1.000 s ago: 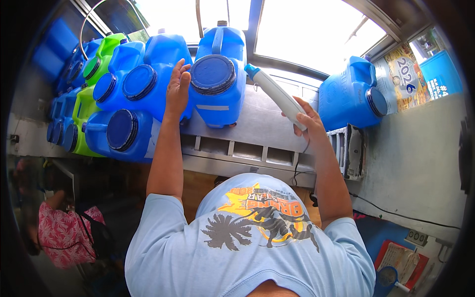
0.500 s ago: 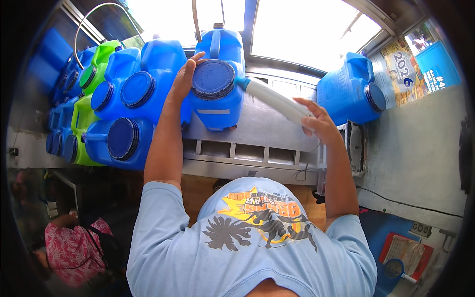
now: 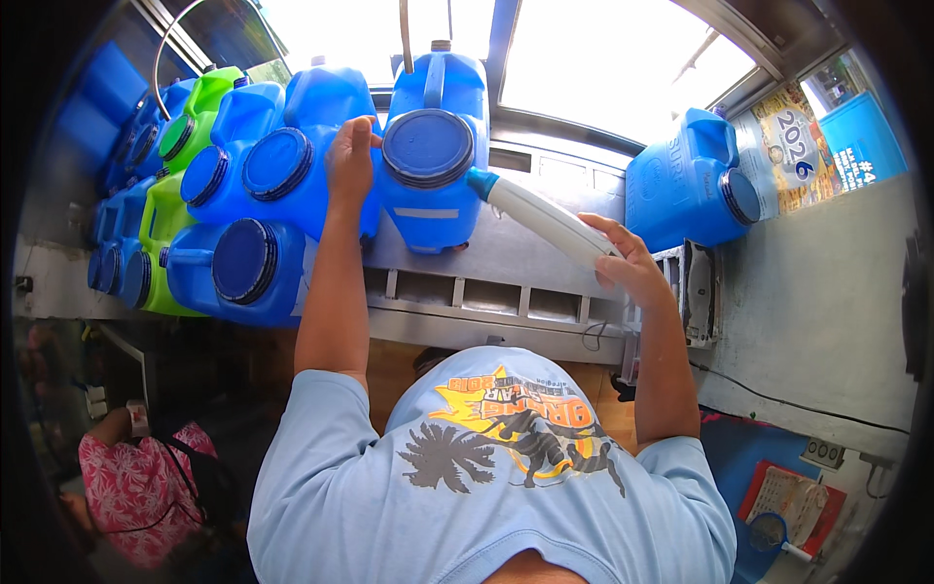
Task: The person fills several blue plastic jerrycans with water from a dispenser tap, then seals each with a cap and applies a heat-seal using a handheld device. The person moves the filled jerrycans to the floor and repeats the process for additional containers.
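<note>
In my right hand is a long white hand tool, fingers wrapped round its lower right end. Its teal tip meets the right edge of the dark blue lid of an upright blue water container; whether they touch cannot be made out. My left hand is raised at this container's left side, partly open and holding nothing visible. Its thumb and fingers show only in part. Close behind that hand stands another blue container with a round lid.
Several blue and green containers crowd the left, one blue container lying lower in front. Another blue container stands right on the metal counter. A thin hose hangs above the middle container. Someone in a pink patterned top is lower left.
My left hand has come off the middle container's lid and shifted left. The white tool's tip has dropped slightly along the lid's right side. The person at lower left has raised an arm.
</note>
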The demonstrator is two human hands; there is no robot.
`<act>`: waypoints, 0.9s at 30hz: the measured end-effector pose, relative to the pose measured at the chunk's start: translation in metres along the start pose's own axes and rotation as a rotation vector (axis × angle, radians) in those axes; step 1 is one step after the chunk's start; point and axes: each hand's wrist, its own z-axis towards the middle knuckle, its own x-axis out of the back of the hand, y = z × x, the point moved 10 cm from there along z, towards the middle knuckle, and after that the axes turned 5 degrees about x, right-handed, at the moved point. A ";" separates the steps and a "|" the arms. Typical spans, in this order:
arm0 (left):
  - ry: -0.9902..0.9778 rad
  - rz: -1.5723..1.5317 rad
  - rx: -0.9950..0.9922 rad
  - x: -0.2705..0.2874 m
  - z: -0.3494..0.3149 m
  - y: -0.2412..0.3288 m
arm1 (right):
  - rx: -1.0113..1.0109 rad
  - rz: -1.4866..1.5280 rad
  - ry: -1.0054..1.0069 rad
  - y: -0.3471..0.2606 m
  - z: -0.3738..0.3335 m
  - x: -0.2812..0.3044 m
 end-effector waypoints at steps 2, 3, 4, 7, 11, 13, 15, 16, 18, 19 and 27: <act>0.095 -0.054 -0.043 0.008 -0.012 0.006 | -0.024 -0.016 0.010 0.004 -0.003 -0.005; 0.074 -0.112 -0.106 0.005 -0.019 0.013 | -0.030 -0.006 0.022 0.006 -0.005 -0.007; 0.095 -0.172 -0.127 0.007 -0.025 0.016 | -0.029 -0.015 -0.003 0.006 -0.006 -0.011; 0.125 -0.158 -0.006 0.015 -0.035 0.004 | -0.017 -0.004 -0.007 0.004 -0.009 -0.014; 0.106 -0.073 -0.047 0.013 -0.039 0.010 | 0.001 0.005 0.064 0.005 -0.009 -0.010; -0.009 -0.125 -0.078 -0.001 -0.041 0.017 | 0.011 0.000 0.040 0.008 -0.010 -0.017; -0.012 -0.132 -0.066 -0.003 -0.046 0.021 | 0.020 -0.016 -0.021 0.012 -0.013 -0.027; 0.040 -0.111 -0.049 0.004 -0.050 0.020 | 0.023 -0.010 -0.006 0.013 -0.014 -0.026; 0.076 -0.064 0.011 0.012 -0.056 0.017 | 0.029 0.006 0.026 0.013 -0.017 -0.023; 0.058 -0.037 0.054 0.013 -0.058 0.013 | 0.042 0.022 0.051 0.012 -0.017 -0.020; 0.009 -0.122 -0.041 -0.002 -0.049 0.014 | 0.126 -0.092 -0.053 0.009 -0.018 -0.055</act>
